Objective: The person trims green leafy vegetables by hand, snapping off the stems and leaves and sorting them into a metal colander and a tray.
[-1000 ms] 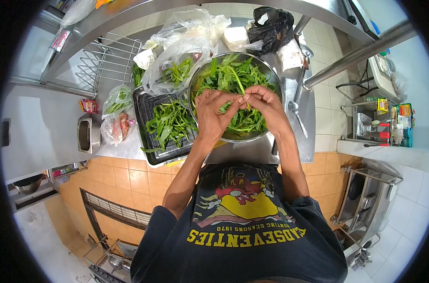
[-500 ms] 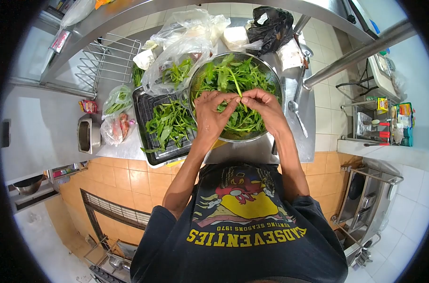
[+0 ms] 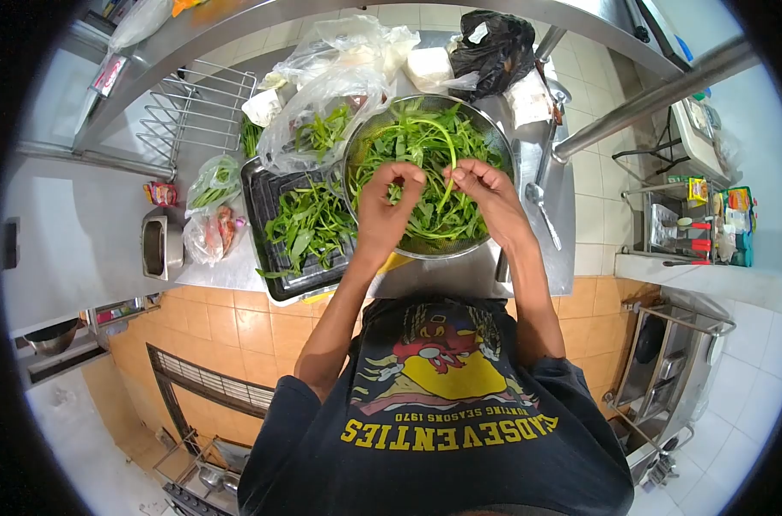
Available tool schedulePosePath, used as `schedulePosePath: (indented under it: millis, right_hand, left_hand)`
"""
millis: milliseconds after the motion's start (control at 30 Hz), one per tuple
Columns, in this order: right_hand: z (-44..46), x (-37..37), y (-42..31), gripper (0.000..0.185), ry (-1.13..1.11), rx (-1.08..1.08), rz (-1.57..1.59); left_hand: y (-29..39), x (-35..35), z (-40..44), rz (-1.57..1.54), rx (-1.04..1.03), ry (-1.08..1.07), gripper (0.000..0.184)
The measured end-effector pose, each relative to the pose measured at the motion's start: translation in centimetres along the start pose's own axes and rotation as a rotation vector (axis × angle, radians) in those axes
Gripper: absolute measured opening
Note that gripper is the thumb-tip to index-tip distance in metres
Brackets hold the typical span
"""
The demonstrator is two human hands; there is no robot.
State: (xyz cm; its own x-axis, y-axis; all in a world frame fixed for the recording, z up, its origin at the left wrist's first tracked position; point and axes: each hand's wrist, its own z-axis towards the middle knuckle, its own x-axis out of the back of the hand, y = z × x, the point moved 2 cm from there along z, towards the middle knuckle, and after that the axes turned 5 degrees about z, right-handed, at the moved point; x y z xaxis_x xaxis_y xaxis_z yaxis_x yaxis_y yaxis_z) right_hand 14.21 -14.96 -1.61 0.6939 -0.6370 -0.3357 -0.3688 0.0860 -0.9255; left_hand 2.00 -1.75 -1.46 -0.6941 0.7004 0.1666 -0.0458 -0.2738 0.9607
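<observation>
My right hand pinches a long green stem between thumb and fingertips, over a round metal strainer full of leafy greens. The stem curves over the leaves. Beside it, over the strainer's left part, my left hand has its fingers curled toward the thumb; whatever is between the tips is too small to make out. A gap separates the two hands. Left of the strainer, more greens lie in a black tray.
Behind the tray and strainer are clear plastic bags, a white block and a black bag. A spoon lies to the right. At the left stand a wire rack and a metal container. A metal shelf edge runs overhead.
My hands met at the stem before and are now apart, the left one slightly to the left. The stem stays in my right hand and now arches over the strainer.
</observation>
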Motion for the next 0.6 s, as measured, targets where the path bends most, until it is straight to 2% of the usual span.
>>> schedulePosePath:
  millis: [233, 333, 533, 600]
  right_hand:
    - [-0.3, -0.2, -0.5, 0.020, 0.005, 0.010, -0.056]
    - [-0.2, 0.0, -0.4, 0.021, -0.015, 0.047, -0.116]
    - [0.0, -0.1, -0.1, 0.018, 0.008, 0.095, -0.209]
    - [0.1, -0.1, 0.1, 0.017, -0.003, 0.114, -0.263]
  left_hand:
    - [0.7, 0.7, 0.9, -0.077, 0.142, 0.041, 0.026]
    - [1.0, 0.5, 1.4, 0.021, 0.066, 0.071, 0.028]
    - [0.0, 0.2, 2.3, 0.138, 0.070, 0.012, 0.033]
    - [-0.2, 0.2, 2.4, 0.119, 0.157, -0.012, 0.032]
